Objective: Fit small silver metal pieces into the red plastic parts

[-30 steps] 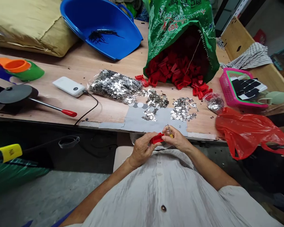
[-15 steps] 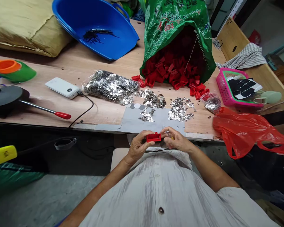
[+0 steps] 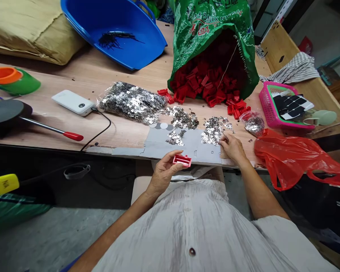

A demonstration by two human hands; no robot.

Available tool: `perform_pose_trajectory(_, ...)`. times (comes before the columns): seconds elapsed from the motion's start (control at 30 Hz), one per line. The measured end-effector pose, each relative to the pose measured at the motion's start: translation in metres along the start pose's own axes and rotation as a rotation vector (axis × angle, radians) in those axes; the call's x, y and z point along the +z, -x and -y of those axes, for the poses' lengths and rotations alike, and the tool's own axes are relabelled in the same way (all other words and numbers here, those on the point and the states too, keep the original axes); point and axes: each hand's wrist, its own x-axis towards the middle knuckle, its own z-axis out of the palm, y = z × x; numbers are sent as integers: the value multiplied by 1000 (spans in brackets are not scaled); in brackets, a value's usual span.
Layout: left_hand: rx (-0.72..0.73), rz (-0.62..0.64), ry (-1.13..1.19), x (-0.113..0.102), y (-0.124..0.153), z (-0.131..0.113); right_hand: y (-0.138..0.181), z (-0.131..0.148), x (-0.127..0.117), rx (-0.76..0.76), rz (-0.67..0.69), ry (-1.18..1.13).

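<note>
Reaching in over the table's (image 3: 121,135) near edge, my right hand (image 3: 234,150) has left the red plastic housing (image 3: 182,161) and is now at the heap of small metal plates (image 3: 212,129) just beyond its fingertips. It looks pinched around a slim tool (image 3: 224,136); whether a plate is caught there, I can't tell. My left hand (image 3: 162,173) alone grips the housing by one end, thumb against fingers, its open hollow turned up toward me. Half a second ago both hands were close together at it, so I judge the work has passed from the housing to the loose metal. Left of my right hand lie two more plate heaps (image 3: 181,118), then a clear bag of plates (image 3: 133,102); beyond both hands, the green woven sack (image 3: 184,47) spills more red housings (image 3: 204,81).
</note>
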Motion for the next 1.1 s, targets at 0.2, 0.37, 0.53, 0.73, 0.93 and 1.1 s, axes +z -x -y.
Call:
perform_pose_trajectory(0.2, 9, -27, 45, 3, -1, -4, 1, -1, -6, 42, -23, -77)
perform_pose_trajectory(0.37, 49, -55, 38, 7, -5, -4, 18, 33, -8, -64, 103, -447)
perform_pose_trajectory(0.53, 62, -44, 23, 7, -7, -2, 43, 89, -1, -247, 218, -588)
perform_pose_trajectory(0.73, 45, -9, 34, 6, -6, -5, 53, 107, 12, -587, 156, -530)
perform_pose_trajectory(0.93, 3, 6, 69, 9, -4, -9, 53, 104, 17, -660, 126, -525)
perform_pose_trajectory(1.1, -8, 19, 91, 10, -3, -11, 52, 105, 16, -638, 182, -597)
